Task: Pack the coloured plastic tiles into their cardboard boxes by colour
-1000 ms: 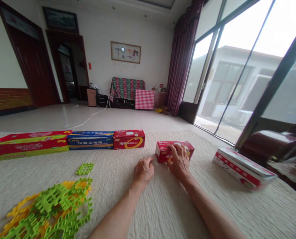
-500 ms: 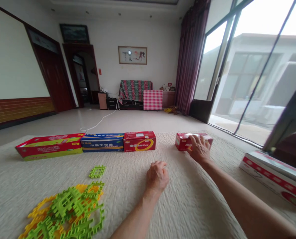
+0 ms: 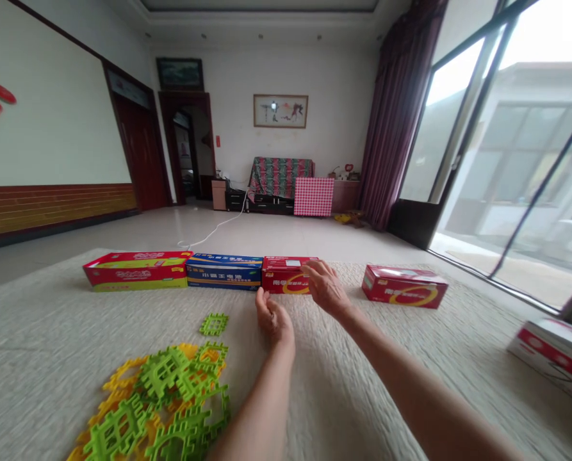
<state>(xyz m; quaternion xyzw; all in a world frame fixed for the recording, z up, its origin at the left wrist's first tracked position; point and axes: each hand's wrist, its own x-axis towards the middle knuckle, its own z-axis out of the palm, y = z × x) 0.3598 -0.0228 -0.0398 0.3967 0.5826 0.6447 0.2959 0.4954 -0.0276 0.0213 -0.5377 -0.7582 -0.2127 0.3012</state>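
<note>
Three boxes stand end to end on the pale quilted mat: a red-and-green box, a blue battery box and a red box. My right hand is over the right end of that red box, fingers apart from the thumb; whether it touches is unclear. Before its left front corner is my left hand, palm turned inward, fingers extended and holding nothing. A second red box lies apart to the right. Closer to me on the left is a pile of green and yellow plastic interlocking pieces.
One loose green piece lies beyond the pile. A white-and-red carton sits at the right edge. A white cable crosses the tiled floor beyond the mat. Glass doors are on the right.
My right hand has left the separate red box and moved left to the red box in the row. My left hand has opened from a loose fist and moved forward-left. The view has turned left.
</note>
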